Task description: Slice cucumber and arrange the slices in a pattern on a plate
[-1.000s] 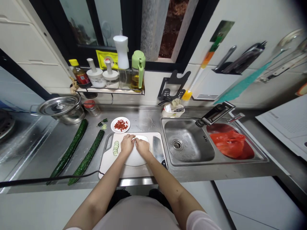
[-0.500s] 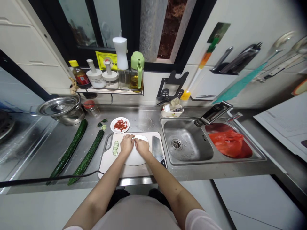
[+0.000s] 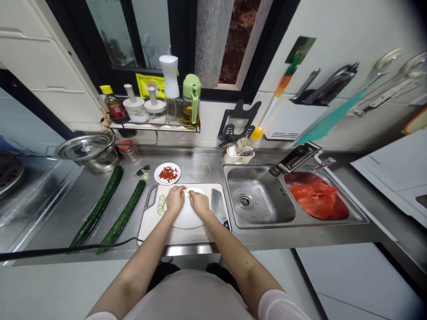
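Note:
A white plate (image 3: 188,218) rests on the cutting board (image 3: 150,229). Both hands are over its far part, my left hand (image 3: 175,200) on the left and my right hand (image 3: 199,202) on the right. Between their fingertips, at the plate's far edge, lies a small pale green slice (image 3: 187,190). My left fingers are bent and closed; what they hold, if anything, is too small to name. The right fingers are curled near the slice, their grip unclear. Left of the plate is a row of cucumber slices (image 3: 161,205); a cleaver (image 3: 218,205) lies to its right.
Two long cucumbers (image 3: 124,214) lie left of the board. Behind it are a small plate of red pieces (image 3: 167,173) and cucumber ends (image 3: 143,170). A sink (image 3: 263,198) is at the right, a steel pot (image 3: 90,153) at the back left. A black cable (image 3: 66,251) crosses the front left.
My hands have moved slightly apart, and the pale slice between the fingertips shows more clearly. The view has shifted a little.

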Available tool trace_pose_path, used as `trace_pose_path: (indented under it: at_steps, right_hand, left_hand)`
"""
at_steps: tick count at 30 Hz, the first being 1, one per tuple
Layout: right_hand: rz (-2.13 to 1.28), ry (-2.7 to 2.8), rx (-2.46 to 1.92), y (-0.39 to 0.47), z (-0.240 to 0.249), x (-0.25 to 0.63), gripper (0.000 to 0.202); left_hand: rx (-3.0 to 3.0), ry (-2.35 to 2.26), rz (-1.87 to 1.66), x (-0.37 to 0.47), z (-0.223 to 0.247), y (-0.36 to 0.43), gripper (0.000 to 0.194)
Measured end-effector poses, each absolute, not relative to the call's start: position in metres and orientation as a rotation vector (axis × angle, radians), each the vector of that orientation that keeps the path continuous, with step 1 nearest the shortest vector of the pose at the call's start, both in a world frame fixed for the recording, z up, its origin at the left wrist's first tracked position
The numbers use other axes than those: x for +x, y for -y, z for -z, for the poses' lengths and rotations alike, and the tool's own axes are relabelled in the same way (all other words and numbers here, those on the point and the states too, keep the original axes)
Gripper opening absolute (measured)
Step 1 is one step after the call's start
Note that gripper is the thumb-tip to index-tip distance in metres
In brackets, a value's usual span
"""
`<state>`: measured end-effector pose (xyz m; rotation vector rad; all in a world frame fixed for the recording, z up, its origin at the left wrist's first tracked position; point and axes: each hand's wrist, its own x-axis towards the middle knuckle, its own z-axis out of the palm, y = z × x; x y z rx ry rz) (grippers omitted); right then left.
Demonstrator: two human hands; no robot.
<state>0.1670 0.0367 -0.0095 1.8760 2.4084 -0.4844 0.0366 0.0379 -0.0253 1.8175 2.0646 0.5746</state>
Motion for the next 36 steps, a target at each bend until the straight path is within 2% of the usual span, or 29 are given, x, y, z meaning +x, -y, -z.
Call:
trace_pose_path:
  at_steps: [10, 16, 25, 36]
  right_hand:
    - [0.465, -2.412, 1.781, -0.036, 0.009, 0.166, 0.037]
    - [0.489, -2.427, 1.921, -0.031, 0.002, 0.173, 0.039]
    - [0.598, -2.4, 2.171, 0.01, 0.011, 0.196, 0.037]
    - [0.72, -2.503, 2.281, 0.037, 0.008, 0.199, 0.038]
  left_hand:
    - [1.614, -2.082, -0.833, 0.016, 0.014, -0.018, 0.028]
    - [1.455, -2.176, -0.913, -0.016, 0.013, 0.01, 0.029]
    - [1.253, -2.358, -0.638, -0.055, 0.033, 0.064, 0.031]
    - [1.327, -2.411, -0.421, -0.04, 0.027, 0.06, 0.034]
